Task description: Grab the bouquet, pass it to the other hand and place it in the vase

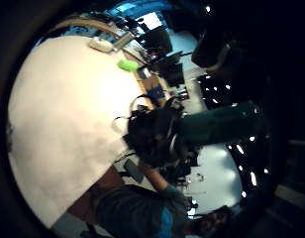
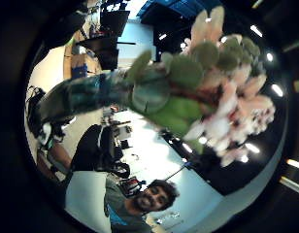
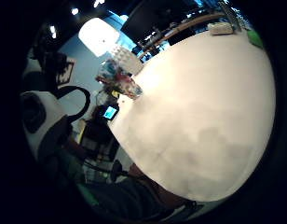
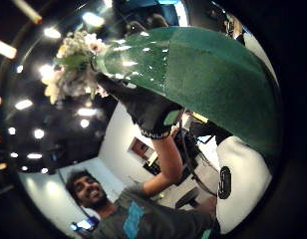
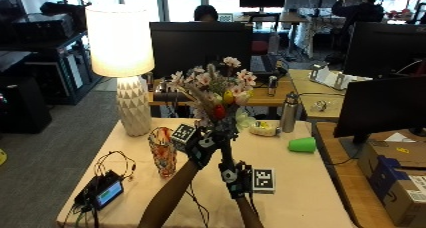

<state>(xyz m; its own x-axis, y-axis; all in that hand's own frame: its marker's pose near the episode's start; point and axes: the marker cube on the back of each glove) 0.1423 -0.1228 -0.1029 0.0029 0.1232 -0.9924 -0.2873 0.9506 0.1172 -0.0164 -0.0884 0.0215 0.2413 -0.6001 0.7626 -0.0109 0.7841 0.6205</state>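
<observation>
While both hands [image 5: 216, 158] hold it, bouquet [image 5: 216, 95] stands upright.

Lit lamp [image 5: 120, 40], green cup [image 5: 302, 144], steel bottle [image 5: 287, 112], cabled device [image 5: 102, 191] on beige table [image 5: 303, 188].

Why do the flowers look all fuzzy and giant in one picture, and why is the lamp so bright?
In the left thumb side palm view the bouquet sits very near the lens, so it looms large and out of focus. In the outside view the lamp is lit, so its shade glows almost white. In the right thumb side palm view ceiling lights glint on the bouquet's green wrap.
</observation>
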